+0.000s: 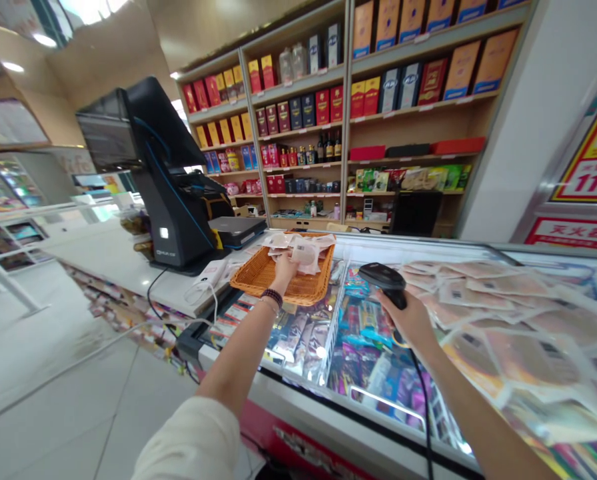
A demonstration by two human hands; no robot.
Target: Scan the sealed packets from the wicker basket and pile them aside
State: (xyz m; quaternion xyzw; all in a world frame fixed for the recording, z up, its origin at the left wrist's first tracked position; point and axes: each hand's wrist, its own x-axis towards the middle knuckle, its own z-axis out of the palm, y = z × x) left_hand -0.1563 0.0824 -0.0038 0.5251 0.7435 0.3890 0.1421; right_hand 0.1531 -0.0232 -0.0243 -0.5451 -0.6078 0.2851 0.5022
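My left hand [284,268] reaches into an orange wicker basket [251,275], its fingers closed on one of the small clear packets [306,253] heaped at the basket's back. Beaded bracelets circle that wrist. In my right hand [403,317] is a black handheld scanner [384,277], gripped by its handle, with its head pointing left over the glass top. Its cable hangs down past my forearm. Right of the scanner, many flat, clear packages [478,287] with labels lie spread over the glass.
The glass-topped freezer [358,393] holds colourful packs. A dark checkout terminal [163,200] and a grey flat device [238,230] stand left of the basket. Shelves of boxes [298,113] rise behind. A white cable [128,327] crosses at the left.
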